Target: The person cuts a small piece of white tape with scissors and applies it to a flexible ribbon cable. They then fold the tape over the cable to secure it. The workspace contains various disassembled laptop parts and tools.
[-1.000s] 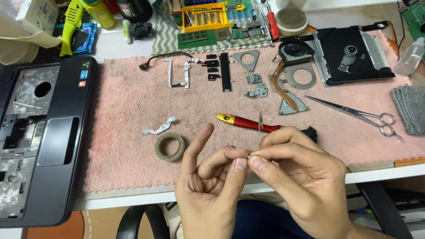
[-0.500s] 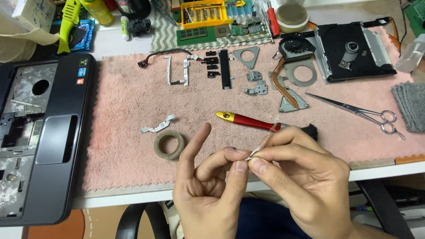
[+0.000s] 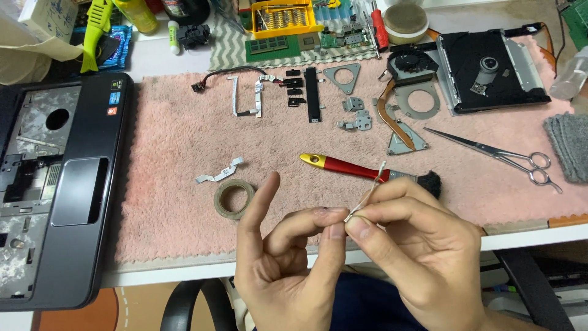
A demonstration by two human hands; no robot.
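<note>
My left hand (image 3: 288, 257) and my right hand (image 3: 416, 251) meet over the front edge of the pink towel (image 3: 177, 153). Both pinch a thin white strip (image 3: 366, 195) between thumb and fingertips; the strip sticks up and to the right. My left index finger points upward, free. Just behind my right hand lies a brush (image 3: 361, 169) with a red handle and black bristles. A roll of tape (image 3: 233, 198) and a small flat ribbon cable (image 3: 219, 170) lie to the left of my hands.
A stripped laptop base (image 3: 55, 184) lies at the left. Scissors (image 3: 502, 156), a fan with heat pipe (image 3: 407, 79), an optical drive (image 3: 490, 67), metal brackets (image 3: 355, 113) and black parts (image 3: 312, 92) are spread over the towel. A yellow parts box (image 3: 282, 18) stands at the back.
The strip has been drawn out longer between my fingers and now points up to the right. Both hands have stayed in about the same place.
</note>
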